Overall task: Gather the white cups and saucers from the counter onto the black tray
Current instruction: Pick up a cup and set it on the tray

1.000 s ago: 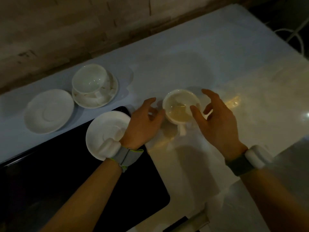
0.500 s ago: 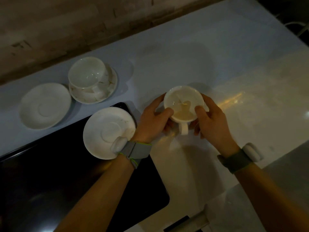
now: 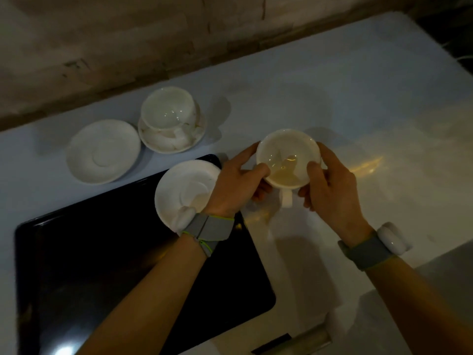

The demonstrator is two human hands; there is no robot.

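A white cup [image 3: 288, 157] is held between both hands just right of the black tray [image 3: 107, 265], its handle pointing toward me. My left hand [image 3: 235, 185] grips its left side and my right hand [image 3: 330, 183] grips its right side. One white saucer [image 3: 184, 190] lies on the tray's far right corner, partly under my left wrist. Another white cup [image 3: 167, 110] stands on a saucer [image 3: 161, 142] on the counter behind the tray. A bare saucer [image 3: 102, 151] lies to its left.
The pale counter [image 3: 358, 98] runs to the right, with a wooden wall [image 3: 153, 34] along its back edge. A metal handle [image 3: 312, 339] shows below the counter's front edge.
Both hands were open beside the cup on the counter. They have since closed on it, and the cup now sits a little higher in view and closer to the tray's corner.
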